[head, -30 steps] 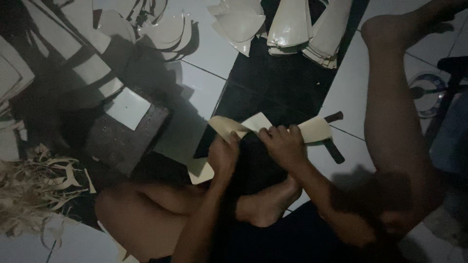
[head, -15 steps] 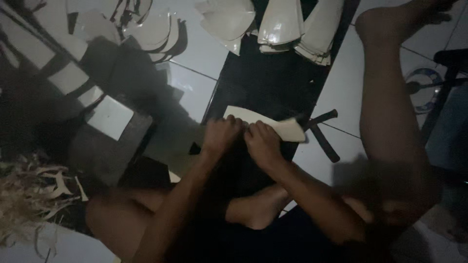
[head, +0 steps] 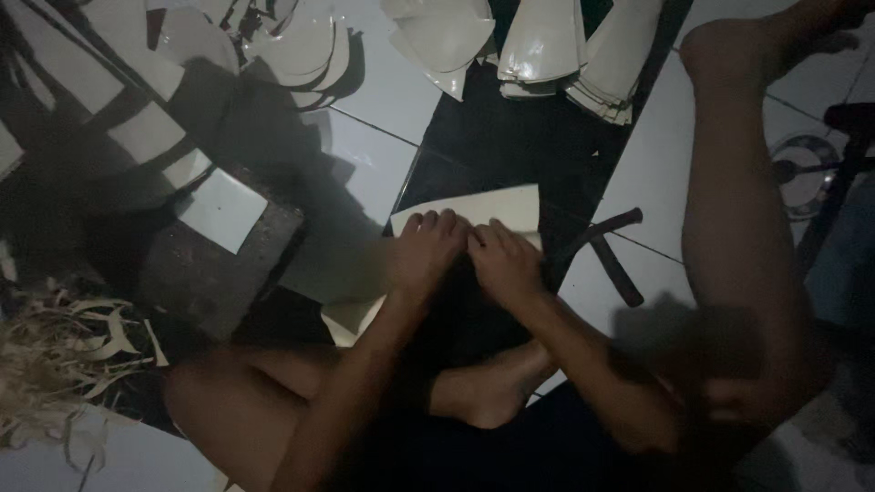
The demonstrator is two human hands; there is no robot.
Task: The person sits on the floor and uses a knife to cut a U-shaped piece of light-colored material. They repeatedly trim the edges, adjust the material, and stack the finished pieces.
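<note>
Both of my hands press side by side on a cream-coloured flat sheet piece lying on a dark mat in front of me. My left hand covers its near left part with the fingers curled over it. My right hand rests on its near right part, knuckles touching the left hand. Only the far edge of the sheet shows beyond my fingers. Another pale piece lies under my left forearm.
Stacks of curved cream pieces lie at the far side. A dark hammer-like tool lies right of my hands. A dark block carries a white square. Pale offcut strips pile at left. My legs surround the spot.
The camera view has shifted. My hands have come together on the sheet, which now lies flatter on the mat with less of it showing.
</note>
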